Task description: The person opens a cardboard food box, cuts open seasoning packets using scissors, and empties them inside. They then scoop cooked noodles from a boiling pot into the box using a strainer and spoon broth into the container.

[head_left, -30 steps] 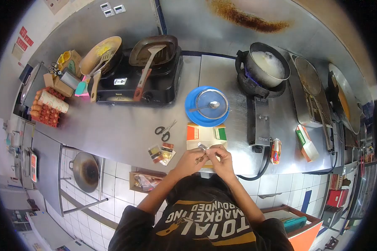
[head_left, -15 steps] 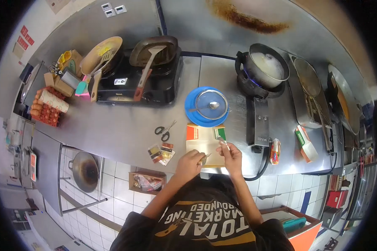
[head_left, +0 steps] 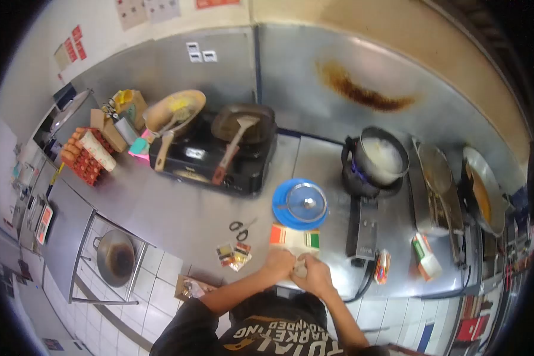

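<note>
My left hand [head_left: 278,263] and my right hand [head_left: 312,275] are close together at the counter's front edge, fingers closed. Something small and pale shows between them, too blurred to name. Just beyond my hands lies an open paper box [head_left: 288,238] with orange and green flaps, its near part covered by them. Behind it, a strainer [head_left: 307,202] rests on a blue plate [head_left: 283,221], with a spoon in the strainer. Left of my hands are several small sachets [head_left: 234,255] and black-handled scissors [head_left: 241,230].
A two-burner stove [head_left: 210,155] with two pans stands back left, beside an egg tray [head_left: 88,155]. At right, a pot [head_left: 381,157] sits on a burner. A red packet [head_left: 382,266] and another carton [head_left: 426,256] lie near the front edge.
The view has tilted up, so the counter sits lower in the frame. My hands, apart half a second ago with small pieces in the fingers, have come back together.
</note>
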A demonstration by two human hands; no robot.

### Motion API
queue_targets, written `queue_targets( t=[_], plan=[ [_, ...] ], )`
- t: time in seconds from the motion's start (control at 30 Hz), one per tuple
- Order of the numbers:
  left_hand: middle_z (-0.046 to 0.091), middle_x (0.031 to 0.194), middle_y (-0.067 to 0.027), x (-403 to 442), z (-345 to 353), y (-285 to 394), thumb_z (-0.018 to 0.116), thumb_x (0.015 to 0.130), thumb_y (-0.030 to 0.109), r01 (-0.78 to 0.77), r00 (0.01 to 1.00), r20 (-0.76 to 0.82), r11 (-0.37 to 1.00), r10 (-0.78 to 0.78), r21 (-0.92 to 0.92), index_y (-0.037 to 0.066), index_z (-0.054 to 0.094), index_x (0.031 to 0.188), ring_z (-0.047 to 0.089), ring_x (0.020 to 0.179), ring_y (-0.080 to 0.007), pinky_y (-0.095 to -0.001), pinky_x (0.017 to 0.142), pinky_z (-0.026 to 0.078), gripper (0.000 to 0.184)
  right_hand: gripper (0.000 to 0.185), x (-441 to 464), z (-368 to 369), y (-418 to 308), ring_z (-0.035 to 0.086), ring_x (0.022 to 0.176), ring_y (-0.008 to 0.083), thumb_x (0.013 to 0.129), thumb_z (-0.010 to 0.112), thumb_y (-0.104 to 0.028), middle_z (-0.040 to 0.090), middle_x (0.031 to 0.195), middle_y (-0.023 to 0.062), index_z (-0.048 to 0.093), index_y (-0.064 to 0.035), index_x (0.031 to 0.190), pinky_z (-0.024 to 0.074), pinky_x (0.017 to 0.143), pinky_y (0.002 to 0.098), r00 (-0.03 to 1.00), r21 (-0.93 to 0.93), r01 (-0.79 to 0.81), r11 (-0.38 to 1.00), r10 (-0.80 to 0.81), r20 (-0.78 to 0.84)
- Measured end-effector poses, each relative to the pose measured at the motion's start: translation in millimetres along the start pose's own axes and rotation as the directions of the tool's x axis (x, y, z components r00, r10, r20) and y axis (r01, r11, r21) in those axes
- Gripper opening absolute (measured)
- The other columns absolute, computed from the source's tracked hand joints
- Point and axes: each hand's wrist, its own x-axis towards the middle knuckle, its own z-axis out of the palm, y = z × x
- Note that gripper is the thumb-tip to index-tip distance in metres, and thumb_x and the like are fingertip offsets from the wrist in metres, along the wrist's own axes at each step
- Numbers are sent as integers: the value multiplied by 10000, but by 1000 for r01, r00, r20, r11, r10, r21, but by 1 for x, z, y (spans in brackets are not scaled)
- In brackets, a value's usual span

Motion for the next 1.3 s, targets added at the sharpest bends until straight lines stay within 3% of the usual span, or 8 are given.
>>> queue_targets(
  t=[0.33, 0.4, 0.63, 0.7, 1.0, 1.1, 1.2, 1.3],
  plan=[
    [675, 846, -155, -10, 30, -27, 641, 779, 145, -187, 902, -382, 980, 201, 74, 58, 720, 821, 692, 821, -308, -433, 737, 541, 125, 188, -1, 12, 31, 682, 840, 328, 803, 757, -285, 697, 870, 125, 741, -107, 860, 548, 744, 417, 1000, -129, -12, 992, 8, -27],
    [666, 892, -173, -13, 29, -22, 679, 750, 142, -133, 981, -146, 990, 125, -43, 41, 700, 830, 686, 879, -317, -430, 752, 550, 130, 168, 2, 12, 33, 681, 820, 326, 759, 761, -226, 696, 884, 129, 748, -113, 883, 546, 734, 421, 998, -144, 56, 988, -53, 27],
    [667, 883, -166, -24, 29, -23, 664, 763, 134, -157, 942, -309, 986, 131, -61, 36, 683, 883, 682, 896, -331, -435, 791, 541, 156, 146, 3, 24, 40, 678, 806, 323, 717, 730, -155, 688, 849, 123, 754, -136, 859, 550, 731, 426, 991, -240, 91, 967, -113, -77],
    [660, 886, -141, -26, 29, -22, 629, 804, 127, -197, 940, -302, 975, 157, -106, 48, 671, 919, 670, 891, -331, -449, 806, 529, 146, 167, 3, 23, 41, 682, 834, 322, 713, 727, -162, 695, 876, 120, 752, -134, 876, 554, 749, 431, 994, -243, 92, 966, -76, 72],
    [675, 877, -136, -36, 6, -15, 649, 811, 164, -186, 952, -298, 903, 69, -387, 50, 698, 879, 683, 857, -328, -444, 790, 545, 142, 181, 3, 21, 38, 685, 853, 334, 749, 702, -160, 695, 923, 135, 749, -132, 921, 560, 755, 446, 995, -248, 96, 964, -83, 62],
    [675, 866, -129, -31, 15, -20, 639, 819, 166, -165, 951, -285, 975, 118, -147, 66, 704, 865, 685, 843, -327, -448, 782, 547, 128, 166, 3, 22, 35, 688, 837, 334, 757, 700, -168, 706, 896, 141, 755, -134, 911, 559, 750, 448, 997, -263, 67, 962, -51, 65],
    [676, 841, -114, -37, 9, -18, 641, 797, 160, -212, 942, -321, 921, 102, -328, 75, 709, 839, 691, 815, -310, -440, 760, 552, 117, 155, 5, 25, 35, 691, 803, 329, 762, 696, -160, 714, 867, 140, 762, -141, 901, 558, 732, 444, 997, -295, -1, 955, 23, 69],
    [667, 808, -112, -28, 31, -24, 636, 807, 158, -172, 951, -283, 973, 123, -155, 78, 711, 825, 682, 764, -311, -438, 718, 547, 111, 142, 5, 31, 48, 693, 780, 321, 768, 698, -163, 718, 866, 138, 768, -155, 892, 558, 707, 435, 995, -296, 93, 951, -75, 70]
  ],
)
